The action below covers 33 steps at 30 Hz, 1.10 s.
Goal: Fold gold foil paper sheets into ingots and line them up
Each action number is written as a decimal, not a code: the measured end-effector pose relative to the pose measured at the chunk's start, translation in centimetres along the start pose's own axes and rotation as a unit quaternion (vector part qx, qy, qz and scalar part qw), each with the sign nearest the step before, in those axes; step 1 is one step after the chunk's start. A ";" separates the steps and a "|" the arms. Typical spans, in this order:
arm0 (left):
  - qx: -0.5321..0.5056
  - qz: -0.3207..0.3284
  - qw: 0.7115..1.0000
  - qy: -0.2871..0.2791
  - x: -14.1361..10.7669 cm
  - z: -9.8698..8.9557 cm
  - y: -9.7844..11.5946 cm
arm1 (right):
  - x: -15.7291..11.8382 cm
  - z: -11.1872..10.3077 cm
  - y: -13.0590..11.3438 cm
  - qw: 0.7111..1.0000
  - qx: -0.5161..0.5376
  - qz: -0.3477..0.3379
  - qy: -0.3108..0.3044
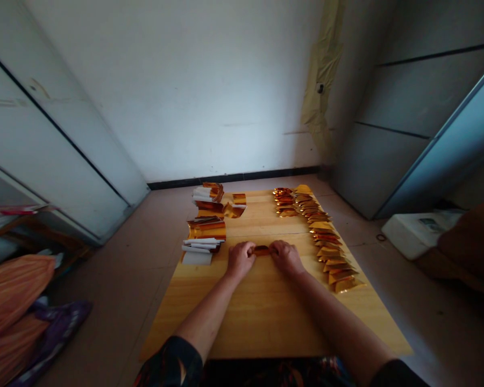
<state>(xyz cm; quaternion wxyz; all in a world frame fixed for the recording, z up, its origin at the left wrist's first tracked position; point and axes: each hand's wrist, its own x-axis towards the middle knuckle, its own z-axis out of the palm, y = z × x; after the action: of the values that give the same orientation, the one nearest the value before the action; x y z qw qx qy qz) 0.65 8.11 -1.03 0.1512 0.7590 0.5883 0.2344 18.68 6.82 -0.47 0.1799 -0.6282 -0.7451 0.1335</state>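
Over the middle of the wooden table (262, 312), a small piece of gold foil paper (262, 250) stretches between my two hands. My left hand (241, 259) pinches its left end and my right hand (287, 258) pinches the right end. The paper looks narrow, rolled or folded; fingers cover both its ends. Left of my left hand lie stacked sheets of gold foil paper (207, 230), some with pale undersides (197, 257) up. To the right of my right hand runs a long row of folded gold paper pieces (331, 252).
A shorter row of folded gold pieces (284, 201) is at the table's far right. White wall (226, 107) rises behind the table. Cabinets (56, 118) stand left, with orange cloth (16, 301) below. A white box (411, 234) sits on the floor at right.
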 end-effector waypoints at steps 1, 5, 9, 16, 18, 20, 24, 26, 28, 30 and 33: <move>0.008 0.008 1.000 0.000 -0.1 0.0 0.0 | -0.1 0.0 0.1 1.000 0.005 -0.008 0.002; 0.039 0.033 0.999 -0.015 -0.4 -0.1 -0.1 | -0.4 -0.3 0.1 1.000 -0.005 -0.021 0.001; 0.047 0.038 0.997 -0.040 -0.2 -0.2 -0.3 | -0.5 -1.0 -0.1 0.999 -0.040 -0.021 -0.025; 0.071 0.033 0.994 -0.079 0.1 -0.8 -0.2 | -0.2 -1.7 -1.0 0.994 -0.094 0.011 -0.063; 0.080 0.030 0.993 -0.082 0.0 -0.8 -0.1 | -0.1 -1.6 -1.3 0.992 -0.106 0.027 -0.063; 0.088 0.025 0.993 -0.076 -0.1 -0.8 0.1 | 0.0 -1.5 -1.5 0.990 -0.116 0.044 -0.060; 0.093 0.016 0.993 -0.071 -0.2 -0.6 0.4 | 0.3 -1.6 -1.7 0.988 -0.125 0.063 -0.066; 0.088 0.012 0.994 -0.069 -0.2 -0.5 0.5 | 0.4 -1.6 -1.7 0.987 -0.127 0.067 -0.068; 0.083 0.007 0.995 -0.061 -0.3 -0.4 0.5 | 0.4 -1.7 -1.9 0.987 -0.128 0.071 -0.068; 0.081 0.001 0.995 -0.052 -0.4 -0.4 0.6 | 0.4 -1.8 -2.0 0.987 -0.127 0.076 -0.069; 0.079 -0.006 0.996 -0.043 -0.5 -0.4 0.6 | 0.4 -1.9 -2.3 0.986 -0.123 0.084 -0.076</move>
<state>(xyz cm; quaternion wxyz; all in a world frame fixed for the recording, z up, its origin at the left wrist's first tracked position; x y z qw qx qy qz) 0.77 7.44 -0.48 0.1169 0.7745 0.6025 0.1534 17.42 6.77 2.26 0.0323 -0.6943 -0.7116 0.1024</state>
